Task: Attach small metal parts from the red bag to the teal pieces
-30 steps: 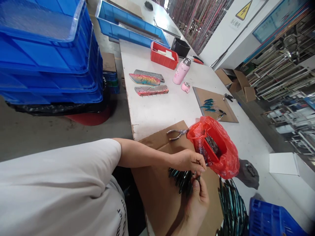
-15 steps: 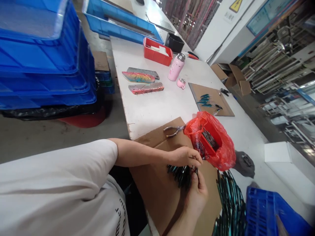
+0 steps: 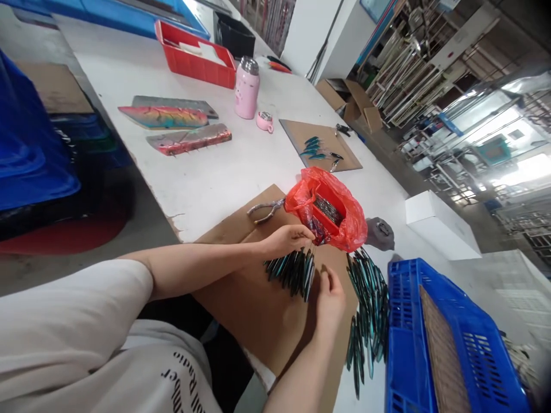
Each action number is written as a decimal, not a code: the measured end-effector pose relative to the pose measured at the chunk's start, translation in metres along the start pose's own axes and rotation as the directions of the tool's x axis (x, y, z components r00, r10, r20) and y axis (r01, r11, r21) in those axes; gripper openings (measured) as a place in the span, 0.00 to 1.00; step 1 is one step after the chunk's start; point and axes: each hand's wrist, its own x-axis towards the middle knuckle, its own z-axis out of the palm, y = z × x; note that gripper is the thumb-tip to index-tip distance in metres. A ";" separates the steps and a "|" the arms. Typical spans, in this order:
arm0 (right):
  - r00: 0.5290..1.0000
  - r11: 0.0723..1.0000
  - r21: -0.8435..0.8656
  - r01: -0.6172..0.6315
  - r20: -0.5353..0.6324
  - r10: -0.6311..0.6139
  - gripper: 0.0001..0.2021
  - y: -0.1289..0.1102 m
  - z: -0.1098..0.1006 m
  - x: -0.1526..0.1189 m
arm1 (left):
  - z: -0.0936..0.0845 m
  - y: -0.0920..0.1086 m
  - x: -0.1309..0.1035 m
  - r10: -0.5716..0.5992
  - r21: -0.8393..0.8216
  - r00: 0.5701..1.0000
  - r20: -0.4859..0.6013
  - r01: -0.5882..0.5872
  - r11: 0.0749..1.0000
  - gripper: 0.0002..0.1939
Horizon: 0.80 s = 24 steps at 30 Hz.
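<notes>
My left hand is over the top end of a fanned row of slim dark green-black pieces, its fingertips pinched; what lies between them is too small to make out. Just right of that row is my right hand, thumb and forefinger slightly apart, with nothing visible between them. Brown cardboard lies under both hands. Small metal parts fill a red box inside a red plastic bag beyond my hands. More dark green pieces lie in a pile to the right.
Pliers rest at the cardboard's far edge. Blue crates stand at the right, near a white box and a dark roll. Farther back are a pink bottle, its cup, a red tray and a board with small lures.
The view has swung right and down. My hands have parted; my right hand has drawn away from the dark pieces, and its thumb and forefinger have loosened.
</notes>
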 end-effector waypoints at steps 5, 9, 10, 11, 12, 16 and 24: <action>0.959 0.984 -0.161 -0.079 -0.282 0.030 0.26 0.032 -0.020 0.016 | -0.001 -0.005 0.002 -0.018 0.057 1.000 -0.015 0.019 0.998 0.12; 0.951 0.969 -0.233 -0.077 -0.311 0.001 0.28 0.048 -0.014 0.026 | 0.000 -0.013 0.005 -0.029 0.102 0.999 -0.039 0.033 0.994 0.11; 0.949 0.965 -0.247 -0.088 -0.315 0.006 0.28 0.049 -0.012 0.026 | 0.000 -0.015 0.006 -0.038 0.111 0.998 -0.046 0.043 0.993 0.11; 0.947 0.961 -0.258 -0.104 -0.321 0.016 0.28 0.049 -0.009 0.025 | 0.000 -0.016 0.007 -0.048 0.118 0.997 -0.054 0.055 0.991 0.11; 0.944 0.956 -0.267 -0.121 -0.330 0.027 0.27 0.049 -0.008 0.024 | -0.001 -0.016 0.008 -0.058 0.123 0.997 -0.060 0.065 0.990 0.11; 0.935 0.945 -0.292 -0.147 -0.352 0.037 0.21 0.045 -0.006 0.025 | -0.003 -0.017 0.009 -0.065 0.137 0.995 -0.072 0.074 0.988 0.13; 0.977 0.955 -0.296 -0.032 -0.211 -0.033 0.10 0.033 -0.028 0.054 | -0.007 -0.010 0.006 -0.035 0.170 0.995 -0.096 0.051 0.984 0.12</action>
